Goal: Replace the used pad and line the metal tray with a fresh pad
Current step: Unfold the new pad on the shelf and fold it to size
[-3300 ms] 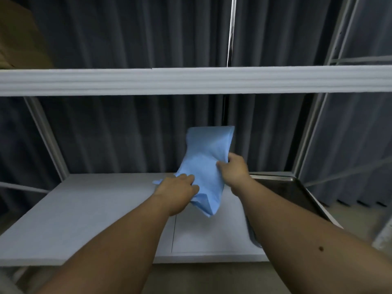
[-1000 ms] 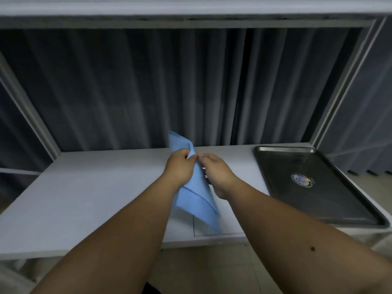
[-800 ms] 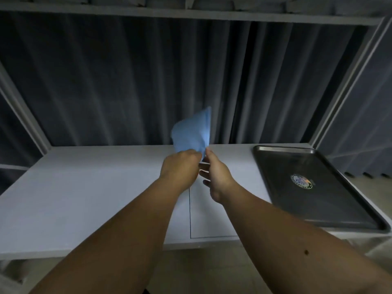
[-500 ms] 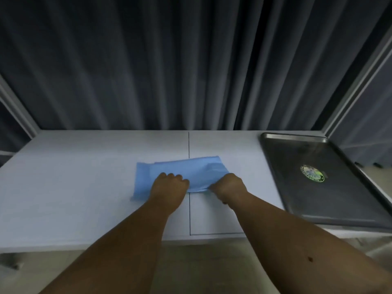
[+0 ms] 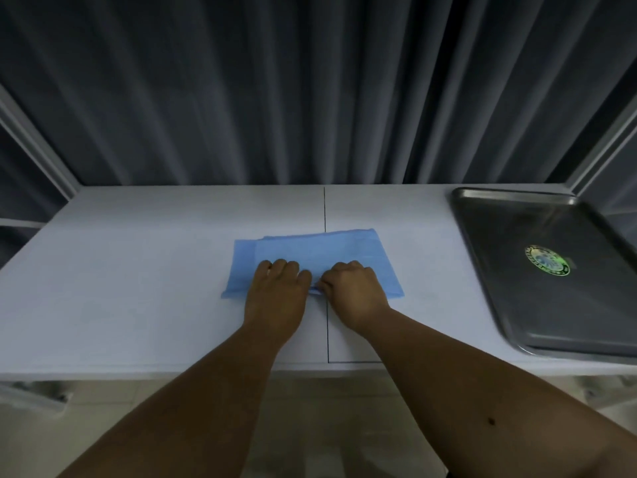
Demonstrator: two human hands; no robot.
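Note:
A folded light-blue pad [image 5: 320,251] lies flat on the white table [image 5: 138,288], near its middle. My left hand [image 5: 277,288] and my right hand [image 5: 355,291] sit side by side on the pad's near edge, fingers curled and pinching that edge between them. The metal tray [image 5: 510,291] lies at the right end of the table, bare inside except for a round green sticker [image 5: 547,260]. Its right part runs out of view.
Dark grey curtains [image 5: 310,91] hang right behind the table's far edge. White frame posts [image 5: 38,146] stand at the back left and back right corners. The table's near edge runs just under my forearms, with pale floor below.
The pad was held up in the air between both hands a second ago. It now lies flat on the table, a little more squared than half a second ago, with both hands on its near edge.

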